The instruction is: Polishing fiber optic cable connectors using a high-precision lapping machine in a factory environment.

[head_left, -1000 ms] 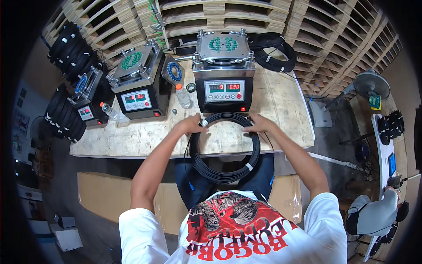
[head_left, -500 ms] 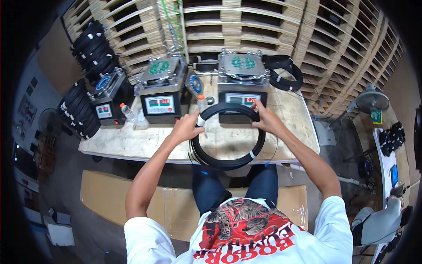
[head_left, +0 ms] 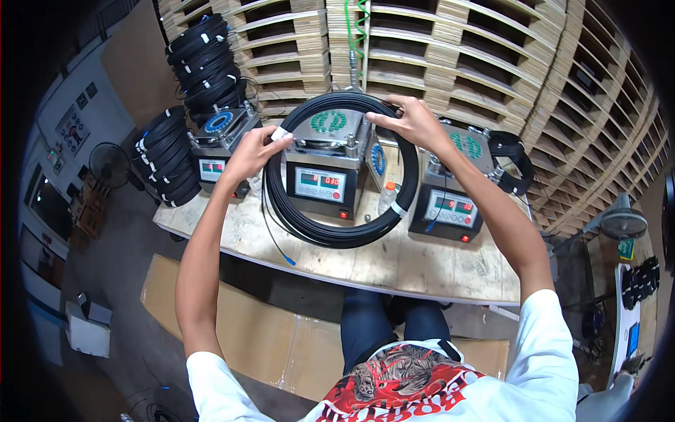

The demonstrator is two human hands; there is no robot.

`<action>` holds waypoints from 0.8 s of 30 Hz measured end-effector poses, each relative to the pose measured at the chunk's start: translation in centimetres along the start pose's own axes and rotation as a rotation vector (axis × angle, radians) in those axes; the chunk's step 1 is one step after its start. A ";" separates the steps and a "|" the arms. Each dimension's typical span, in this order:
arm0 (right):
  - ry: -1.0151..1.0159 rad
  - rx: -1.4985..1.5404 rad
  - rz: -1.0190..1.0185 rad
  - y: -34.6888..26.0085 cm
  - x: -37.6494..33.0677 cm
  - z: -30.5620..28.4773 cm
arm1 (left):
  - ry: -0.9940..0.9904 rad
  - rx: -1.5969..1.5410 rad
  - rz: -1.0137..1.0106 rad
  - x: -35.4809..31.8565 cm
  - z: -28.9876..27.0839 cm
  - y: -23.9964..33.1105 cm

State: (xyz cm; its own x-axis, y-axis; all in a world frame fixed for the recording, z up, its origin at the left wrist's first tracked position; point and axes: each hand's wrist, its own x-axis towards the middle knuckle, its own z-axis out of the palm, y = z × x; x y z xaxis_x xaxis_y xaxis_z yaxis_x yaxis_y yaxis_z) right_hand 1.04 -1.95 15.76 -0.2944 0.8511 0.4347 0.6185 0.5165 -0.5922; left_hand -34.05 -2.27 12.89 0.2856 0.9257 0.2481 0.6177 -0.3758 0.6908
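Observation:
Both my hands hold up a large coil of black cable (head_left: 337, 237) by its upper sides. My left hand (head_left: 253, 152) pinches it beside a white tie (head_left: 281, 133). On the opposite side, my right hand (head_left: 416, 126) grips the coil with thumb and fingers. A loose cable end with a blue connector (head_left: 289, 260) dangles below, and another blue connector (head_left: 429, 227) hangs near the right machine. Through the ring shows the middle machine (head_left: 320, 190), with a green-patterned round top and a lit display panel.
On the wooden bench (head_left: 309, 264) stand a left machine (head_left: 213, 169), a right machine (head_left: 450, 204) and an orange-capped bottle (head_left: 387, 198). Stacked black coils (head_left: 166, 158) rise at left; another coil (head_left: 517, 162) lies at right. Wooden pallets (head_left: 436, 46) back the bench. A fan (head_left: 622, 221) stands at right.
Both hands have lifted the coil and carried it left, from in front of the right machine to in front of the middle one. The view has swung left, and the loose end hangs freer.

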 end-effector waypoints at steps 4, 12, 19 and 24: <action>-0.017 0.030 -0.046 2.3 5.5 5.0 | 0.032 0.083 -0.025 3.3 -2.3 -5.7; -0.084 0.155 0.127 6.9 9.9 10.6 | -0.103 0.009 -0.081 8.9 -1.5 -12.7; -0.127 0.181 0.229 9.6 9.6 11.6 | -0.415 -0.136 -0.117 11.3 -1.6 -15.2; -0.035 0.222 0.285 9.6 7.9 12.8 | -0.518 -0.210 -0.003 12.7 -2.1 -15.9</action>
State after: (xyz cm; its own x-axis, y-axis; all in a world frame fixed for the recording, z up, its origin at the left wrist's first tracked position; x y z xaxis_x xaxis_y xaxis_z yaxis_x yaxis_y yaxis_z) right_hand -4.68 11.00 4.81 -0.1601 0.9647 0.2093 0.5070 0.2623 -0.8211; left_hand -41.76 15.59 6.52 0.6398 0.7640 -0.0839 0.4753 -0.3075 0.8244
